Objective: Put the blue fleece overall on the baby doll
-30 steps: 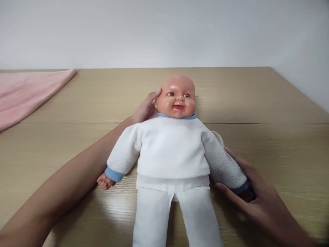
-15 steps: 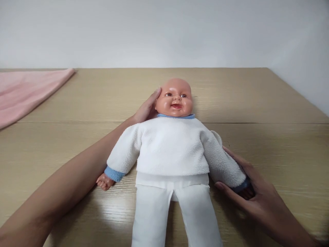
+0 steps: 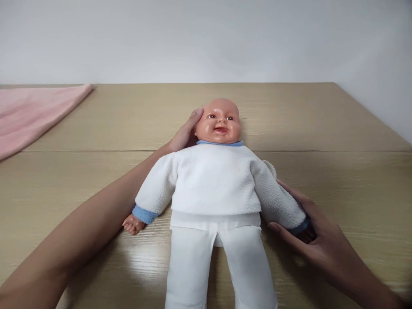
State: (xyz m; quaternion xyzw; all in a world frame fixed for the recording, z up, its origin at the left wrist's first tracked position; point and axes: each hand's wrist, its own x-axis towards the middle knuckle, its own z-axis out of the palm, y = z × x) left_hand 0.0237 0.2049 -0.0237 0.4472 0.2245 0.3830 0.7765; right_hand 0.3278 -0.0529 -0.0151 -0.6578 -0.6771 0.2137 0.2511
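A baby doll lies face up, its head away from me, in a white fleece top with blue collar and cuffs and white trousers. My left hand cups the side of its head, thumb along the edge and the other fingers hidden behind it. Around the doll's sleeved arm at the right curls my right hand, thumb on the near side and fingers on the far side. The doll's small hand sits inside that grip, in shadow. Its other arm rests beside my left forearm. The lower legs run out of view.
A wooden table with a seam across it lies under the doll. At the far left a pink cloth is spread on the table. Behind the table's back edge stands a pale wall.
Both hands keep their hold on the doll. The whole scene has shifted very slightly upward in the view, and the doll has barely moved.
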